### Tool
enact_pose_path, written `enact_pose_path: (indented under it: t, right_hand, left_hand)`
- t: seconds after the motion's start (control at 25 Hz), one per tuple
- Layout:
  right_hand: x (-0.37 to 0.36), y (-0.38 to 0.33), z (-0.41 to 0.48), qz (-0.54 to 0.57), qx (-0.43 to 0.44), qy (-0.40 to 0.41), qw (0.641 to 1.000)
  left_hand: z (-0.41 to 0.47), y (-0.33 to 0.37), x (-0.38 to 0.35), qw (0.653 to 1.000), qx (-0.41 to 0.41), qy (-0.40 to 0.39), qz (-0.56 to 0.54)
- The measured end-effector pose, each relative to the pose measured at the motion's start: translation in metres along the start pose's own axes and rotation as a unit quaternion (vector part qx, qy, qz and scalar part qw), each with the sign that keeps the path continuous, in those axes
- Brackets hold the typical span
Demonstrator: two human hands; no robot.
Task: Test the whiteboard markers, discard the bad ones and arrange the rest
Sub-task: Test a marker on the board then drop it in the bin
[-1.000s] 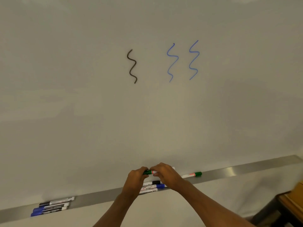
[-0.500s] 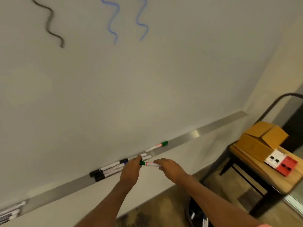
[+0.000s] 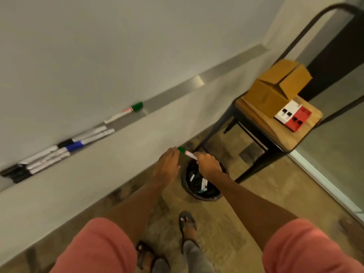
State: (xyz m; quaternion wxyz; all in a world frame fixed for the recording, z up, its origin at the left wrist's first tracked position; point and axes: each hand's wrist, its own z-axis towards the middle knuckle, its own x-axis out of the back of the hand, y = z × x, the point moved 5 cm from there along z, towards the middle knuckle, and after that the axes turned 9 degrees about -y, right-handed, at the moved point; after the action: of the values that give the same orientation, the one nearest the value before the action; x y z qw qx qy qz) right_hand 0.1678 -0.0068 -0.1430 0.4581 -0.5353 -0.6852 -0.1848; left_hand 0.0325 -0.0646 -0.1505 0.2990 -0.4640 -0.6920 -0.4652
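Observation:
My right hand [image 3: 208, 164] grips the white barrel of a green-capped marker [image 3: 186, 152] above a black bin [image 3: 188, 189] on the floor; the bin holds a few discarded markers. My left hand [image 3: 169, 162] has straight fingers whose tips touch the marker's green cap. On the metal whiteboard tray [image 3: 197, 81] lie another green-capped marker [image 3: 126, 111] and a row of several black and blue markers [image 3: 57, 152].
A wooden stool [image 3: 275, 133] with black metal legs stands at the right, carrying a cardboard box [image 3: 275, 85] and a red-and-white box [image 3: 293, 116]. A glass door edge runs along the far right. My sandalled feet are on the stone floor below.
My view has swung down and right from the whiteboard squiggles to the floor. Both hands carried the green marker off the tray to above the bin.

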Motion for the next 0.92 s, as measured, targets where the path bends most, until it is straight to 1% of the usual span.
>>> enact_pose_path:
  t: [0.08, 0.16, 0.24, 0.36, 0.52, 0.6, 0.76, 0.92]
  right_hand:
    - [-0.027, 0.031, 0.015, 0.014, -0.029, -0.035, 0.999]
    - [-0.053, 0.055, 0.025, 0.044, -0.063, -0.06, 0.995]
    - [-0.078, 0.079, 0.035, 0.073, -0.096, -0.087, 0.989]
    - [-0.114, 0.106, 0.051, 0.085, -0.124, -0.125, 0.981]
    - [-0.142, 0.134, 0.073, 0.089, -0.154, -0.148, 0.973]
    - [-0.152, 0.143, 0.084, 0.101, -0.161, -0.15, 0.97]
    - [-0.166, 0.151, 0.098, 0.157, -0.168, -0.117, 0.966]
    - [-0.174, 0.149, 0.097, 0.146, -0.143, -0.109, 0.973]
  left_hand:
    - [0.025, 0.016, -0.04, 0.998, 0.005, -0.068, -0.002]
    - [0.045, 0.027, -0.072, 0.994, 0.019, -0.108, -0.006]
    - [0.067, 0.035, -0.102, 0.992, 0.023, -0.123, -0.011]
    - [0.093, 0.037, -0.132, 0.99, 0.038, -0.133, -0.025]
    - [0.121, 0.039, -0.159, 0.988, 0.041, -0.148, -0.029]
    - [0.131, 0.039, -0.171, 0.986, 0.042, -0.159, -0.023]
    - [0.14, 0.036, -0.186, 0.984, 0.04, -0.171, -0.011]
    - [0.141, 0.034, -0.187, 0.984, 0.046, -0.171, -0.006]
